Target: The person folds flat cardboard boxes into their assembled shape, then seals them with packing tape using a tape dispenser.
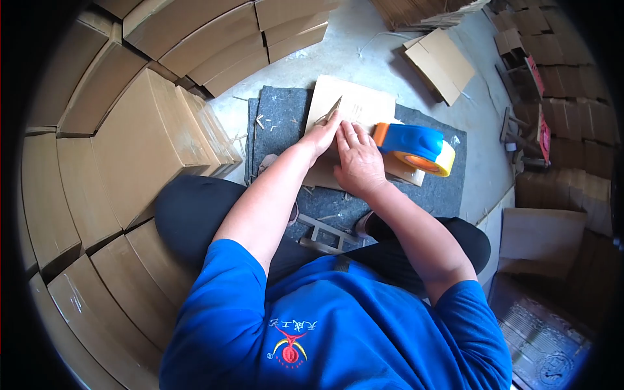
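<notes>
On a grey mat, a brown cardboard carton (367,95) lies in front of me. My left hand (317,141) grips a small raised cardboard flap (329,114) at the carton's left side; most of its fingers are hidden. Pressed flat on the carton, my right hand (361,162) has its fingers stretched out, close beside the left fingertips. A blue tape dispenser (413,140) with an orange end and a roll of yellow tape rests on the carton's right part, just right of my right hand.
Stacked cartons (136,130) rise close on my left and continue ahead. The grey mat (286,110) carries cardboard scraps. A flattened carton (442,65) lies on the floor ahead right. More cartons (562,110) line the right side. A metal frame (328,234) stands between my feet.
</notes>
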`<action>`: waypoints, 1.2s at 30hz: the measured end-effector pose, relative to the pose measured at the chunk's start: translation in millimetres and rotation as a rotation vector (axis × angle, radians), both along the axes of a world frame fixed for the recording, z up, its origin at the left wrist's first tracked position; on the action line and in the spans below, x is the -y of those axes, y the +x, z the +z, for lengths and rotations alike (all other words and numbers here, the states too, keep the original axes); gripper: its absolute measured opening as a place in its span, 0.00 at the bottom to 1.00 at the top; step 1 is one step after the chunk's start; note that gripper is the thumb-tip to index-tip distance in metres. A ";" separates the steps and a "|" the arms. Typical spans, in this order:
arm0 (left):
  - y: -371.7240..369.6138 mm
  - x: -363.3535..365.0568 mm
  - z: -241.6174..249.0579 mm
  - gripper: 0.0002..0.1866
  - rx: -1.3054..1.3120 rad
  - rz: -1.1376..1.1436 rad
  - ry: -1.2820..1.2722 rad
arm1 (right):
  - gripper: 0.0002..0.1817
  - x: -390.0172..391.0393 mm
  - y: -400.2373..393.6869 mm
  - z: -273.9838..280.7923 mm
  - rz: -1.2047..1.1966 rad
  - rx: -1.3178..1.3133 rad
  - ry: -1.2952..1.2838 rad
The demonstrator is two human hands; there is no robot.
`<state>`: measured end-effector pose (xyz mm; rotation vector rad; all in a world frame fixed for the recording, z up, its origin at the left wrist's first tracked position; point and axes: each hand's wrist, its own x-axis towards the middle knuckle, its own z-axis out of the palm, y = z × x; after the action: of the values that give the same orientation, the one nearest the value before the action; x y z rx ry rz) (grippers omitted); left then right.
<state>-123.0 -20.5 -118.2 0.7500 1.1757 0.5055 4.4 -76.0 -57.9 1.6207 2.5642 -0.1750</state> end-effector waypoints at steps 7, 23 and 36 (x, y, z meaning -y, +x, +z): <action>15.7 -11.3 12.7 0.30 -0.753 0.031 0.792 | 0.29 -18.4 75.4 126.8 -0.066 -0.113 0.179; 58.6 0.1 16.6 0.36 -1.261 -0.422 1.033 | 0.40 -74.4 132.9 107.5 -0.437 -0.092 -0.511; 61.4 -0.2 16.7 0.42 -1.334 -0.489 1.021 | 0.41 -43.1 227.9 105.5 -0.450 -0.356 -0.630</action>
<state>-61.6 -20.3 -101.5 2.4233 1.8157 0.0891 232.3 -32.9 47.6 1.9579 1.9547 -1.2570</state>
